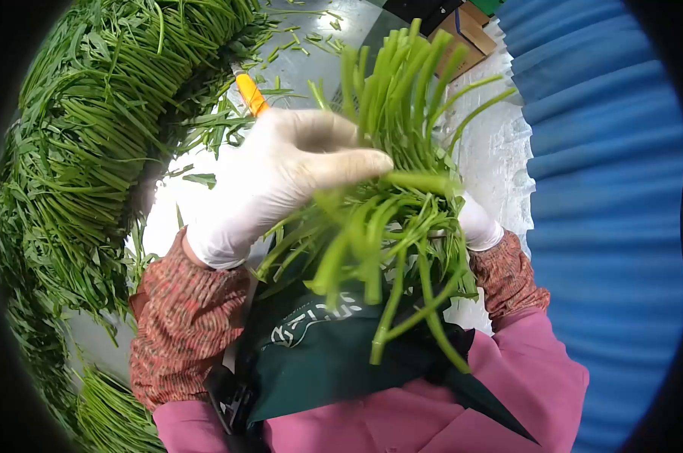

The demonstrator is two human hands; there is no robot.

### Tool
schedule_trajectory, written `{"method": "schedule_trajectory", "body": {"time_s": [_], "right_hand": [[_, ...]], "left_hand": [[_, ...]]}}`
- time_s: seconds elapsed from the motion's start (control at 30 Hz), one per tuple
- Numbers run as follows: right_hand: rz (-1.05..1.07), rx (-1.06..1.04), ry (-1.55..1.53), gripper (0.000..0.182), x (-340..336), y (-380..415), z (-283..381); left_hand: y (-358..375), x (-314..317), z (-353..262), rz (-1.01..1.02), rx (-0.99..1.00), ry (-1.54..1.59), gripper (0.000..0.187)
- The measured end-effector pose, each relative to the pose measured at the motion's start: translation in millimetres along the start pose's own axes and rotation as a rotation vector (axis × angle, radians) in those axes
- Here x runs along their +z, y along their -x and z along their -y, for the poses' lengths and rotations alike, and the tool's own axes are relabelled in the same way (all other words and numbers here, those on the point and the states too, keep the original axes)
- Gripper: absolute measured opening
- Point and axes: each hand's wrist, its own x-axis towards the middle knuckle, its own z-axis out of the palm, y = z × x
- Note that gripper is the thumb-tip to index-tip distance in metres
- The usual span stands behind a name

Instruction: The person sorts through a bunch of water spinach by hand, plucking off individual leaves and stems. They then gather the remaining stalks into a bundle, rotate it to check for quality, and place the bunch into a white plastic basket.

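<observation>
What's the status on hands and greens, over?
Left hand at the green bunch. Right hand mostly hidden by bunch. Orange handle lies just beyond left hand.

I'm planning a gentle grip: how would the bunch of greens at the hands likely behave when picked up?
The bunch of greens would likely flex and splay, as its slender stems curve apart. It may shed single stems, since several stick out separately.

Left hand [281, 162] bends inward, right hand [477, 220] is half-hidden.
</observation>
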Motion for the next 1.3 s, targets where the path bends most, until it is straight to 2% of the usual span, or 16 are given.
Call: {"method": "schedule_trajectory", "body": {"time_s": [0.13,0.2,0.3,0.43,0.47,0.67,0.73,0.83,0.87,0.97,1.0,1.1,1.13,1.2,1.23,1.3], "right_hand": [[-0.025,0.129,-0.023,0.085,14,-2,15],[0.029,0.109,0.061,0.079,14,-4,9],[0.041,-0.013,0.27,0.056,14,-3,14],[0.02,-0.066,0.34,0.054,16,-3,14],[0.026,-0.057,0.356,0.054,15,-2,14],[0.061,-0.032,0.208,0.057,16,-4,7],[0.069,-0.078,0.352,0.058,14,-3,6],[0.097,-0.068,0.409,0.059,12,-3,5],[0.108,-0.049,0.402,0.059,12,-2,5],[0.093,-0.087,0.421,0.059,11,-1,5],[0.085,-0.093,0.418,0.058,11,0,5],[0.068,-0.105,0.41,0.057,11,0,4],[0.06,-0.099,0.402,0.056,11,1,4],[0.036,-0.077,0.35,0.055,12,1,0],[0.02,-0.06,0.307,0.055,12,1,-2],[0.028,-0.018,0.25,0.054,13,2,-1]], "left_hand": [[2,0,13,0.094,-0.144,0.071,0.046],[4,1,7,0.091,-0.225,0.104,0.043],[4,4,3,0.079,-0.31,0.253,0.037],[1,3,41,0.091,-0.021,0.079,0.027],[5,9,46,0.007,0.042,0.113,0.027],[3,10,50,-0.175,0.134,-0.303,0.021],[3,12,46,-0.221,0.168,-0.497,0.021],[0,14,39,-0.213,0.359,-0.539,0.02],[6,14,30,-0.152,0.219,-0.523,0.018],[6,10,39,-0.138,0.296,-0.653,0.018],[9,7,33,-0.07,0.181,-0.573,0.021],[10,5,43,-0.19,0.217,-0.097,0.025],[10,-2,39,-0.246,0.05,0.103,0.026],[4,-19,41,-0.31,0.161,0.321,0.025],[3,-29,42,-0.29,0.129,0.632,0.025],[5,-54,40,-0.291,0.092,0.877,0.021]]}}
